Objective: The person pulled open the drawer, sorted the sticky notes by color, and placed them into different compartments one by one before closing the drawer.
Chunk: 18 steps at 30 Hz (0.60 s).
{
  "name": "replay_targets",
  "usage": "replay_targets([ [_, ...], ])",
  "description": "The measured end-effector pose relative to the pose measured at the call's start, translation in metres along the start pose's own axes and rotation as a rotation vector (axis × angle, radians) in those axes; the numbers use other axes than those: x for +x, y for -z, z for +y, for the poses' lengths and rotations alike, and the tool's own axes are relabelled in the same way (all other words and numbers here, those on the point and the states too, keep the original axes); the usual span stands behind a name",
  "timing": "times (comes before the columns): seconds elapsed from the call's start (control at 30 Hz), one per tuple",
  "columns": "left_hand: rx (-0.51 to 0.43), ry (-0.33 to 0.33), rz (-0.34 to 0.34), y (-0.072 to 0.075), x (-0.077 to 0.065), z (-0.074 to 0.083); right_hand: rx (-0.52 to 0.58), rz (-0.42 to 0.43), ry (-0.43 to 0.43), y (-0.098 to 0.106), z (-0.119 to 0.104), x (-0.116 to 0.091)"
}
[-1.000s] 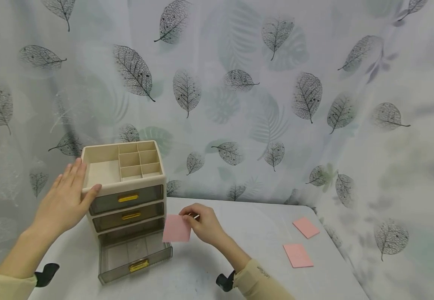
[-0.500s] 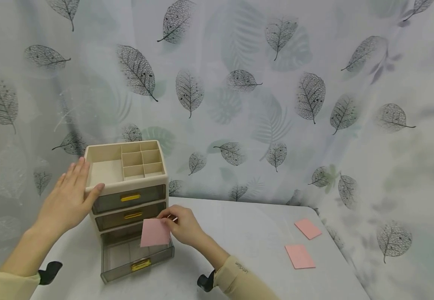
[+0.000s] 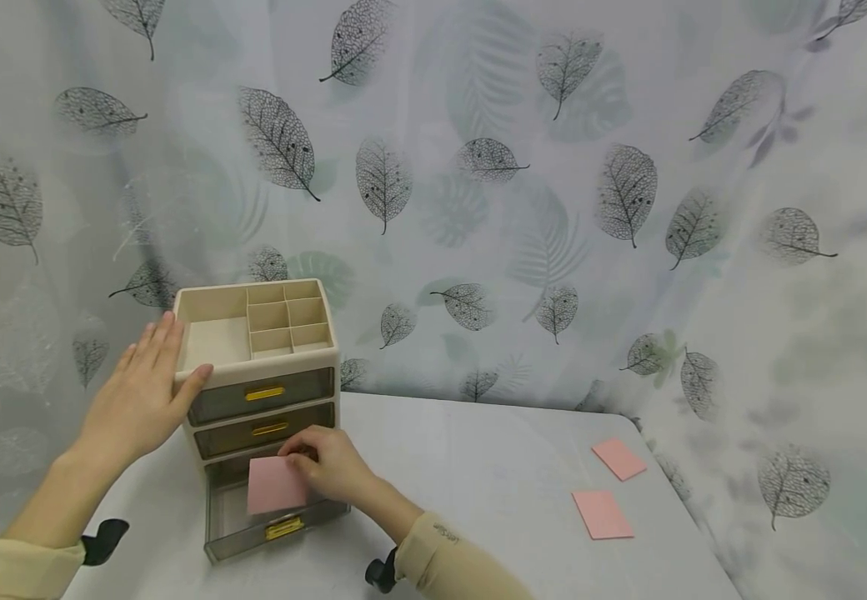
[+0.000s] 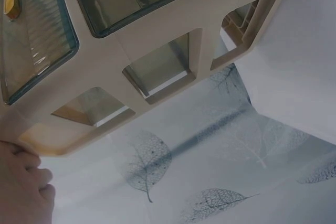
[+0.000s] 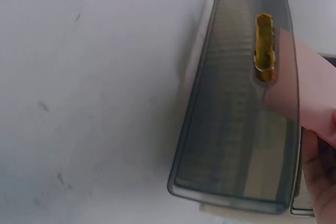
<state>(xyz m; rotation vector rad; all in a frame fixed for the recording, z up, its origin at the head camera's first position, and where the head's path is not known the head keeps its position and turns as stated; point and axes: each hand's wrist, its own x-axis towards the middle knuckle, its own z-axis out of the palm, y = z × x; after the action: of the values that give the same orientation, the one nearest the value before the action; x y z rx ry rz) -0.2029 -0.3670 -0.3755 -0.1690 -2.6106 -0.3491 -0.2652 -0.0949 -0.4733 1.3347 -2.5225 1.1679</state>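
A cream desktop organizer (image 3: 257,367) with grey see-through drawers stands at the left of the table. Its bottom drawer (image 3: 227,546) is pulled out; the two above it are closed. My left hand (image 3: 137,392) rests with straight fingers against the organizer's upper left side and front edge. Between thumb and fingers, my right hand (image 3: 336,467) pinches a pink sticky note pad (image 3: 272,486) by its right upper part, over the open drawer. The right wrist view shows the pink pad (image 5: 310,85) partly behind the see-through drawer front (image 5: 236,108).
Two more pink sticky note pads, one nearer (image 3: 602,514) and one farther (image 3: 618,459), lie on the white table (image 3: 478,467) at the right. A leaf-print curtain (image 3: 433,200) hangs behind the table. Divided compartments (image 3: 288,317) form the organizer's top.
My right hand has carried the pink sticky note pad leftward and down, from beside the organizer to over and partly inside the bottom drawer. The left hand keeps its place on the organizer.
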Motion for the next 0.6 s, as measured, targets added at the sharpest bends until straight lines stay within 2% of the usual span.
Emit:
replay_targets([
  [0.23,-0.004,0.006,0.000,0.000,0.000,0.001,-0.066,-0.068,-0.014,-0.018,-0.004,0.006],
  [0.6,0.003,0.008,-0.005,0.000,0.000,0.000,-0.112,-0.255,-0.085,-0.035,-0.008,0.015],
])
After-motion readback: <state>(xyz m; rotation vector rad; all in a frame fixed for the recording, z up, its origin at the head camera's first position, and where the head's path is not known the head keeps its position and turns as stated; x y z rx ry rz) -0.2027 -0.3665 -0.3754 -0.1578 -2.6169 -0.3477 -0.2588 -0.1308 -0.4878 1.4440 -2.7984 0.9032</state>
